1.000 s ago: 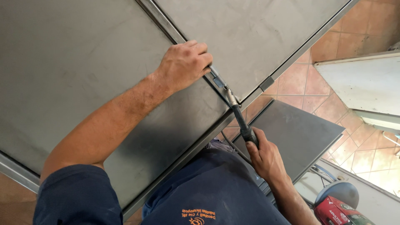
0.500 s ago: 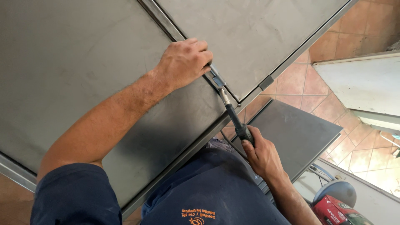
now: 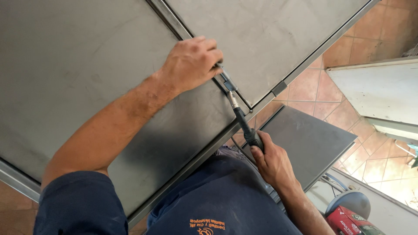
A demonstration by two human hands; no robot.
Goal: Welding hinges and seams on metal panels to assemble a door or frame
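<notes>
A large grey steel door panel [image 3: 78, 65] with a metal frame fills the view. My left hand [image 3: 191, 61] rests on the frame bar between two sheets, its fingers closed over a small metal piece [image 3: 226, 80] on the bar. My right hand [image 3: 272, 163] grips the black handle of a tool [image 3: 244, 124]. The tool's silver tip [image 3: 232, 98] touches the metal piece just below my left fingers. My dark blue clothing shows at the bottom.
A smaller dark steel sheet [image 3: 309, 139] lies on the orange tiled floor [image 3: 313, 91]. A white panel [image 3: 379, 87] stands at the right. A red machine [image 3: 348, 222] and a grey round part [image 3: 352, 202] sit at the bottom right.
My right hand and the tool have shifted slightly up toward the metal piece. My left hand has stayed on the frame bar.
</notes>
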